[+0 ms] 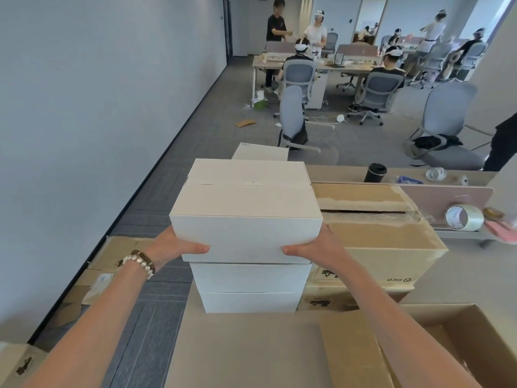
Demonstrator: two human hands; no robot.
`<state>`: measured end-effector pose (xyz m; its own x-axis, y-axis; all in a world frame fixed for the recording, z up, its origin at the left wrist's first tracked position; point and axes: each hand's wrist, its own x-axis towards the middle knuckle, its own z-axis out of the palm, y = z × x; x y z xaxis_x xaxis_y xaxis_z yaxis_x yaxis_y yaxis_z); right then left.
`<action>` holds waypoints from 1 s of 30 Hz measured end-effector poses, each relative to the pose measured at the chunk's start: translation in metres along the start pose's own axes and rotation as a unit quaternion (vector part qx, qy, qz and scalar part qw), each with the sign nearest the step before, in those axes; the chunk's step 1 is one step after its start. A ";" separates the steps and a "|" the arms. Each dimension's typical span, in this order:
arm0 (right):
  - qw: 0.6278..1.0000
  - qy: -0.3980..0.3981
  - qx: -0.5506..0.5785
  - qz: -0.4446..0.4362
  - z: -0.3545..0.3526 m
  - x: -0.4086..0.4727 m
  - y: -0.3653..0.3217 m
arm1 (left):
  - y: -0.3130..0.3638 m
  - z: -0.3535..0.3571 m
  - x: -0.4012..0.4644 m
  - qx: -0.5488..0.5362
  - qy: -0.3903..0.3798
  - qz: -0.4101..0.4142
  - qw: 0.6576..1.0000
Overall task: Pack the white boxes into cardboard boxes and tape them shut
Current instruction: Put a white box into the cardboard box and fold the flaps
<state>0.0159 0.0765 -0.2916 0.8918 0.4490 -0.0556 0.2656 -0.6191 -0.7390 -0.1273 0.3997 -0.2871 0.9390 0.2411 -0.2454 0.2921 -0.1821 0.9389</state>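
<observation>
I hold a white box [246,208] between both hands at mid-frame. My left hand [179,245] grips its lower left corner, thumb along the front face. My right hand [316,246] grips the lower right corner the same way. Directly under it is a stack of two more white boxes [249,287]; whether the held box touches them I cannot tell. An open cardboard box [458,340] stands at the lower right with its flap [251,351] spread toward me. A closed cardboard box [386,242] with torn tape sits to the right of the stack.
A roll of clear tape [463,217] lies on the desk at right, beside a pink divider [447,200]. A black cup [375,172] stands behind it. Flattened cardboard [112,259] lies on the floor at left. Another white box [261,152] sits farther back. Office chairs and several people fill the background.
</observation>
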 end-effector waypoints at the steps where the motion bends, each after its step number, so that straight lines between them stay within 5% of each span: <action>1: 1.000 -0.005 0.007 0.002 0.001 -0.001 -0.002 | 0.001 0.000 -0.005 0.002 0.004 -0.006 1.000; 17: 0.989 -0.084 0.121 -0.019 -0.004 -0.064 -0.002 | -0.003 0.031 -0.126 0.011 0.097 -0.010 0.995; 30: 0.983 -0.118 0.135 -0.028 -0.072 -0.122 0.064 | 0.010 0.143 -0.187 0.019 0.168 -0.020 0.985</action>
<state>-0.0498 -0.0639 -0.2839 0.7608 0.6335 -0.1410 0.1759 -0.4104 -0.8948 -0.2738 0.2169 -0.2667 0.8156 0.5493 -0.1819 0.3400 -0.2007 0.9188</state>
